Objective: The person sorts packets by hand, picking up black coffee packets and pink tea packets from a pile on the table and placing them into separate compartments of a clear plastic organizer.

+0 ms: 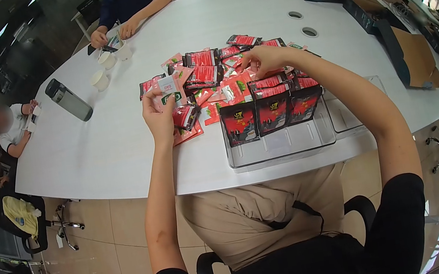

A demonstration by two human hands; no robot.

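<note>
My left hand is closed on pink sachets with white and green print, held upright at the left of a heap. My right hand reaches over the heap, its fingers bent downward and apart, close to red-and-black coffee sachets and loose pink sachets. Whether its fingertips touch a sachet is hard to see. Below it, a clear plastic tray holds black-and-red coffee sachets standing in rows at its back. More red-and-black sachets lie mixed with pink ones between my hands.
A second clear tray adjoins the first on the right. A grey bottle and paper cups stand to the left. Across the white table, a person handles small items. Open cardboard boxes line the right edge.
</note>
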